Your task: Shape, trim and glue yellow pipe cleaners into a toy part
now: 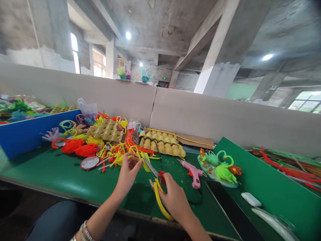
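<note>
My left hand is closed in a pinch on a bunch of yellow pipe cleaners, held just above the green tabletop. In my right hand is a pair of scissors with yellow handles; something red shows by the fingers. The blades point up and left and reach the yellow pipe cleaners. Whether they are cutting through them I cannot tell. Beyond my left hand lies a heap of loose yellow and orange pipe cleaners. A pink glue gun rests to the right of the scissors.
Egg-carton trays lie at the back. Red pipe-cleaner swans and a round red-rimmed dish are at left. Finished green swans stand at right, near a black phone and white case. Blue and green dividers flank the space.
</note>
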